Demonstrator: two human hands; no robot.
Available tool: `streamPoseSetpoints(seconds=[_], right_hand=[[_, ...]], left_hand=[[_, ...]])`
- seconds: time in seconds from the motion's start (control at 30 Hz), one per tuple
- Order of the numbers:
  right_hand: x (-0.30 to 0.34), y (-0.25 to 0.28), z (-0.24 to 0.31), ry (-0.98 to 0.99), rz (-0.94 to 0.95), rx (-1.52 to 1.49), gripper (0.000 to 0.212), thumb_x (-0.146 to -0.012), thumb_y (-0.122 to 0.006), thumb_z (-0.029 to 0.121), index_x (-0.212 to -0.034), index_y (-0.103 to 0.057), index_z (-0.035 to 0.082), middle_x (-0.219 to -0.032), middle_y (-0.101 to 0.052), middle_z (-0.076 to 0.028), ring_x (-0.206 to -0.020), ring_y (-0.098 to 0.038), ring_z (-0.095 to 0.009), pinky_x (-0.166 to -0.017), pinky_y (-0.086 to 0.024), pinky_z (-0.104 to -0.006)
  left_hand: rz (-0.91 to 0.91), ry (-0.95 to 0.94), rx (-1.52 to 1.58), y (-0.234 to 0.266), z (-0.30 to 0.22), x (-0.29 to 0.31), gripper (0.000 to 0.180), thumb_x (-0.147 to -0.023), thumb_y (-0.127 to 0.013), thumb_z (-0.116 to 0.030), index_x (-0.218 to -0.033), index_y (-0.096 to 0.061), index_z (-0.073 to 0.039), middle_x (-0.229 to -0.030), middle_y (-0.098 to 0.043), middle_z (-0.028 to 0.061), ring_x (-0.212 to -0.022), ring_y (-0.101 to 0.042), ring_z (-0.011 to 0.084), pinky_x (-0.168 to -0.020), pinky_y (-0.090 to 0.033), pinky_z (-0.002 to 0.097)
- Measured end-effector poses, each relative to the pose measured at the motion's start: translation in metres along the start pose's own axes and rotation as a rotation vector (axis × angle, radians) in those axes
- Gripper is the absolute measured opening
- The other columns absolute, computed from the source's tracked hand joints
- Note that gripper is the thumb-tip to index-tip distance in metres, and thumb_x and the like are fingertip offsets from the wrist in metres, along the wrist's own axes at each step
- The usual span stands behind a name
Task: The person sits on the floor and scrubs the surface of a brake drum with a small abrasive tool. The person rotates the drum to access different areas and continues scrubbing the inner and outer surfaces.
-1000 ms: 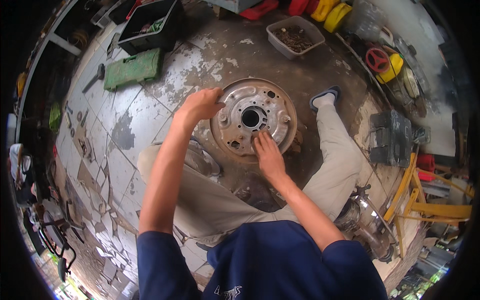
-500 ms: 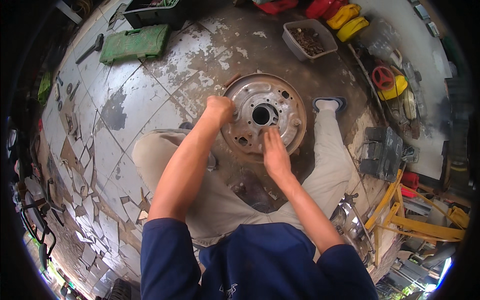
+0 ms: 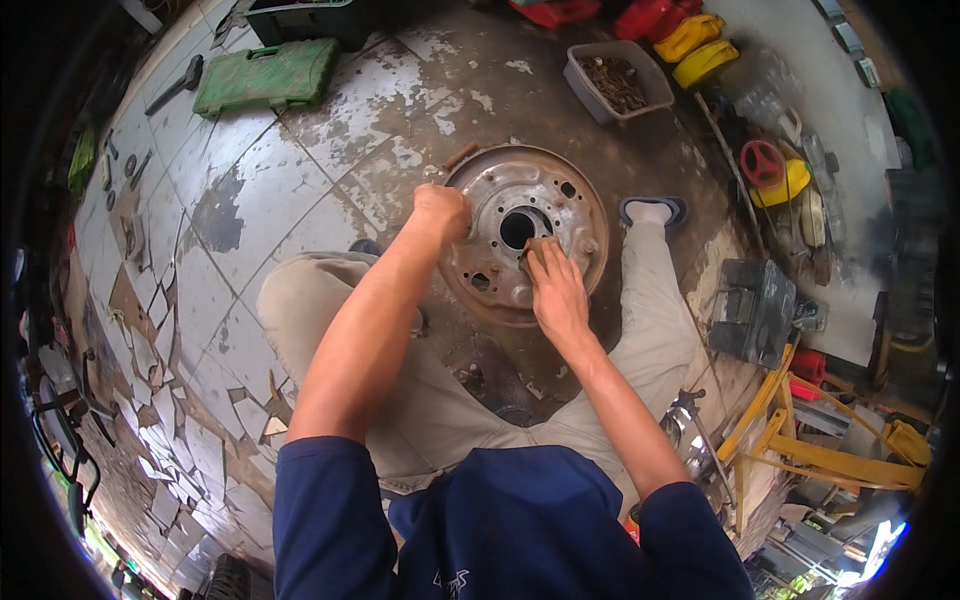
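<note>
Tiled floor (image 3: 285,185), left hand (image 3: 442,211) clenched on metal disc (image 3: 515,190), right hand (image 3: 560,298) grasping brown pad (image 3: 541,246)

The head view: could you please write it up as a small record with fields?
Central object: round metal disc with a central hole, on the floor
Left hand: closed, at the disc's left rim; grip hidden
Right hand: fingers over a small brown piece on the disc, just by the hole
Upper left: green case
Upper right: pale tub holding small brown bits
Right: black box
</note>
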State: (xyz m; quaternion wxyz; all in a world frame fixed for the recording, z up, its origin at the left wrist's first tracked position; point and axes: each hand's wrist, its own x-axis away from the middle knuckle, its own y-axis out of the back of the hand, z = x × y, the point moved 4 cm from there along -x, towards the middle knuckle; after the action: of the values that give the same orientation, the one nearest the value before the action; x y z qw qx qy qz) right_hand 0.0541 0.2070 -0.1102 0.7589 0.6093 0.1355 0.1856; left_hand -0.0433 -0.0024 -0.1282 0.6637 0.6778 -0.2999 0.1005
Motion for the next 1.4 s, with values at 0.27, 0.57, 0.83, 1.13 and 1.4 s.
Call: streamPoseSetpoints(seconds=[0.27,0.57,0.83,1.13,1.4], right_hand=[[0.006,0.004,-0.009,-0.026,-0.013,0.055,0.05,-0.085,-0.053,0.008,-0.135,-0.056,0.002,-0.146,-0.047,-0.017,-0.141,-0.038,-0.03,-0.116,-0.026,-0.0533],[0.01,-0.004,-0.021,-0.032,0.016,0.164,0.05,-0.085,-0.055,0.008,-0.135,-0.055,0.003,-0.144,-0.049,-0.016,-0.139,-0.04,-0.029,-0.117,-0.023,-0.0542],[0.012,-0.002,-0.019,-0.051,-0.054,0.097,0.049,-0.086,-0.056,0.007,-0.135,-0.056,0.004,-0.144,-0.051,-0.014,-0.138,-0.042,-0.027,-0.117,-0.024,-0.0538],[0.017,-0.005,-0.009,0.09,0.065,0.063,0.05,-0.088,-0.053,0.007,-0.137,-0.053,0.002,-0.148,-0.047,-0.014,-0.141,-0.039,-0.027,-0.117,-0.023,-0.053],[0.018,-0.011,-0.008,0.15,0.041,0.047,0.051,-0.083,-0.054,0.003,-0.134,-0.055,0.002,-0.144,-0.051,-0.014,-0.138,-0.044,-0.026,-0.115,-0.026,-0.0557]], left_hand=[[0.022,0.005,-0.018,0.005,0.0,0.005,0.031,-0.08,-0.065,-0.031,-0.104,-0.076,-0.015,-0.104,-0.074,0.0075,-0.098,-0.072,0.0242,-0.08,-0.057,0.0369],[-0.011,0.009,-0.017,-0.001,0.0,0.0,0.045,-0.077,-0.071,-0.048,-0.099,-0.075,-0.009,-0.098,-0.074,0.0119,-0.093,-0.072,0.0286,-0.08,-0.057,0.0409],[0.031,0.113,-0.086,0.01,-0.01,-0.006,0.042,-0.08,-0.071,-0.047,-0.11,-0.075,-0.018,-0.108,-0.074,0.0028,-0.098,-0.072,0.0213,-0.07,-0.056,0.0443],[0.019,0.08,-0.034,0.004,-0.005,-0.006,0.045,-0.082,-0.069,-0.048,-0.114,-0.073,-0.017,-0.113,-0.073,0.0038,-0.101,-0.071,0.0223,-0.074,-0.057,0.0449],[0.087,0.152,-0.021,0.017,-0.007,0.002,0.053,-0.081,-0.069,-0.054,-0.112,-0.073,-0.012,-0.112,-0.072,0.0083,-0.104,-0.07,0.0255,-0.085,-0.055,0.0426]])
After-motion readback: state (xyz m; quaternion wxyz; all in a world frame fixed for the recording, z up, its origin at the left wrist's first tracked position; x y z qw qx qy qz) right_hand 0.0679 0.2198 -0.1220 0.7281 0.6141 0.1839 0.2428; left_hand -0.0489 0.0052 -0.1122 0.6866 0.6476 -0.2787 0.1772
